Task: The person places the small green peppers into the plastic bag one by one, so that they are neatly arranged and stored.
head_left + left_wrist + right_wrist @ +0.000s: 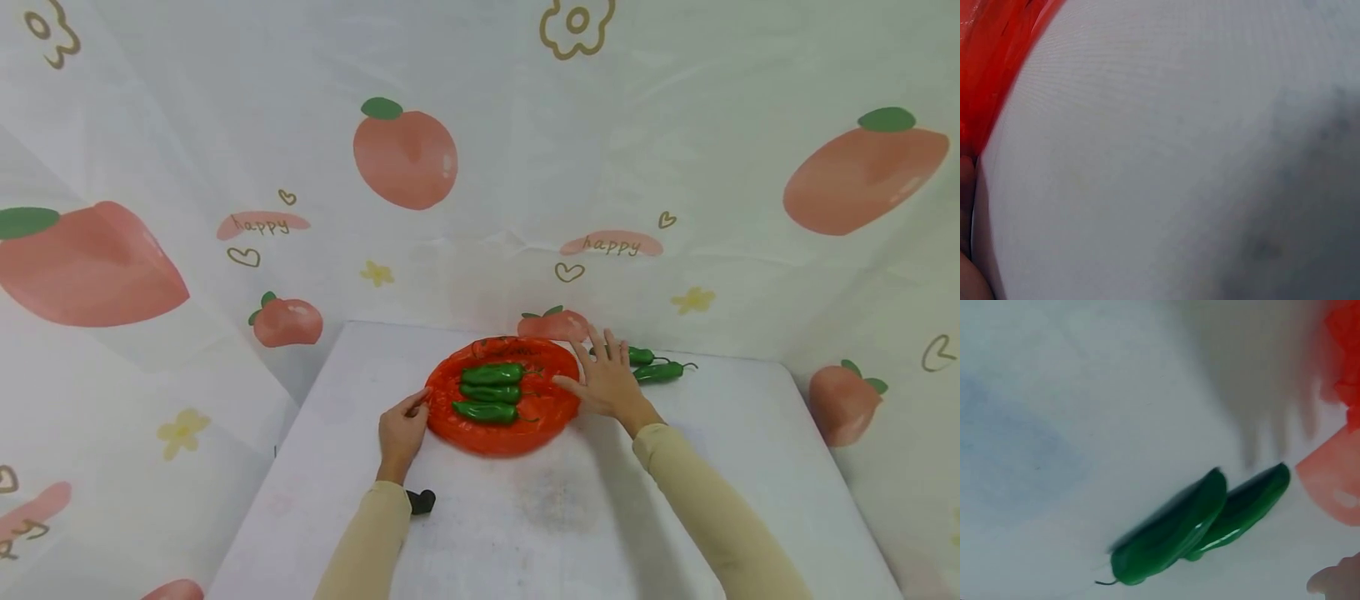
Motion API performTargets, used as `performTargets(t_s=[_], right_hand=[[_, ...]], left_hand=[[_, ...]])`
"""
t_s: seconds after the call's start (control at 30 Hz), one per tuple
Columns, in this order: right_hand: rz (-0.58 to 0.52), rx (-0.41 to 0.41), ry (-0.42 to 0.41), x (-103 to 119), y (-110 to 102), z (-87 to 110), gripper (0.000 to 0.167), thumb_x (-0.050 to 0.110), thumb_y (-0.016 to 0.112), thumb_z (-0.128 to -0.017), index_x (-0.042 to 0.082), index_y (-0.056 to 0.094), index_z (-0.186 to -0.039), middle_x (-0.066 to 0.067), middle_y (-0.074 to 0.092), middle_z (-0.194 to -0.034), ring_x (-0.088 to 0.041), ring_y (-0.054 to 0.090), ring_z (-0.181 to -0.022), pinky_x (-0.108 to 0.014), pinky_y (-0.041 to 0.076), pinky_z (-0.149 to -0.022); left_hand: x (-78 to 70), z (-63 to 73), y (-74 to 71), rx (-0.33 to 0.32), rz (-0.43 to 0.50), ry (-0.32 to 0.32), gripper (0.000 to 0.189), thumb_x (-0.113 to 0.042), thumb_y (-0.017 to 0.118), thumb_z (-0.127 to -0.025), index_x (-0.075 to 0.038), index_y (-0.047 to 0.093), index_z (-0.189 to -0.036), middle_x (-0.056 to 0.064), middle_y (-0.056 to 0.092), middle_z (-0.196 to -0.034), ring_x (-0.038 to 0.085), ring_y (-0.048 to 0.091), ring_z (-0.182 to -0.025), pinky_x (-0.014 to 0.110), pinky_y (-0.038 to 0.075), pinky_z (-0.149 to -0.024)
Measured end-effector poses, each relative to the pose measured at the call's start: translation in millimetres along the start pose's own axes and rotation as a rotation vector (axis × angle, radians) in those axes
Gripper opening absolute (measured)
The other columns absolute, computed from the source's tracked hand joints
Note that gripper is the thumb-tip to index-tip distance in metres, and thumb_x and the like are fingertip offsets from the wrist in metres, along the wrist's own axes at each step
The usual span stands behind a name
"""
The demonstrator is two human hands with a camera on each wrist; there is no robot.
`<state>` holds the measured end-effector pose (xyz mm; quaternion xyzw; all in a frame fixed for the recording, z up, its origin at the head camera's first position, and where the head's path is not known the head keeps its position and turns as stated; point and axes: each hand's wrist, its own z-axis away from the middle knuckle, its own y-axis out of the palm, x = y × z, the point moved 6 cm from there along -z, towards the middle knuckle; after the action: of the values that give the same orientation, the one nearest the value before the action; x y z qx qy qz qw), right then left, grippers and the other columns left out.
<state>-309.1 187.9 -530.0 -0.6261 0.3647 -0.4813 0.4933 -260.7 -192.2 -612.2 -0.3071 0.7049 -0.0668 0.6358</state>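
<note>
A round, shallow thing covered in red plastic (495, 442), with dark print at its far edge, lies on the table. Three green peppers (487, 412) lie side by side on it, stems to the right. At its left edge my left hand (401, 433) pinches the rim of the red plastic between thumb and fingers. My right hand (609, 385) is spread over the right edge, fingers straight; whether it touches the plastic I cannot tell. Beyond that hand lie two more green peppers (662, 372), which the right wrist view shows close together on the white surface.
The white table (480, 533) meets a printed cloth backdrop (495, 167) along its back and sides. A small black object (423, 502) lies by the left forearm, partly hidden by the sleeve.
</note>
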Motion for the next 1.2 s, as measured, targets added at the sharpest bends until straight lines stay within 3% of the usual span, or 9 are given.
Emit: performTargets(t_s=[0.47, 0.87, 1.2], right_hand=[[0.032, -0.007, 0.086, -49.4, 12.4, 11.6, 0.097, 0.077, 0.05, -0.089, 0.018, 0.025, -0.163, -0.023, 0.011, -0.17, -0.058, 0.005, -0.153, -0.081, 0.001, -0.115], [0.054, 0.096, 0.193, -75.9, 10.3, 26.6, 0.101, 0.082, 0.039, -0.089, 0.021, 0.015, -0.165, -0.026, 0.001, -0.17, -0.063, -0.001, -0.15, -0.086, -0.002, -0.109], [0.042, 0.087, 0.207, -97.0, 7.3, 39.7, 0.103, 0.08, 0.047, -0.088, 0.017, 0.018, -0.164, -0.032, 0.005, -0.167, -0.068, 0.003, -0.147, -0.087, -0.002, -0.108]], left_hand=[[4.5, -1.1, 1.3, 0.014, -0.012, -0.022, 0.028, -0.02, 0.063, -0.095, -0.022, 0.078, -0.119, 0.005, 0.08, -0.1, 0.018, 0.06, -0.077, 0.018, 0.048, -0.065], [4.1, -1.4, 1.0, 0.014, -0.006, -0.028, 0.029, -0.018, 0.063, -0.095, -0.022, 0.078, -0.119, 0.005, 0.08, -0.101, 0.016, 0.062, -0.079, 0.018, 0.05, -0.067], [0.5, 0.8, 0.0, -0.017, 0.012, -0.022, 0.03, -0.015, 0.064, -0.092, -0.021, 0.079, -0.117, 0.004, 0.08, -0.1, 0.014, 0.063, -0.079, 0.017, 0.05, -0.069]])
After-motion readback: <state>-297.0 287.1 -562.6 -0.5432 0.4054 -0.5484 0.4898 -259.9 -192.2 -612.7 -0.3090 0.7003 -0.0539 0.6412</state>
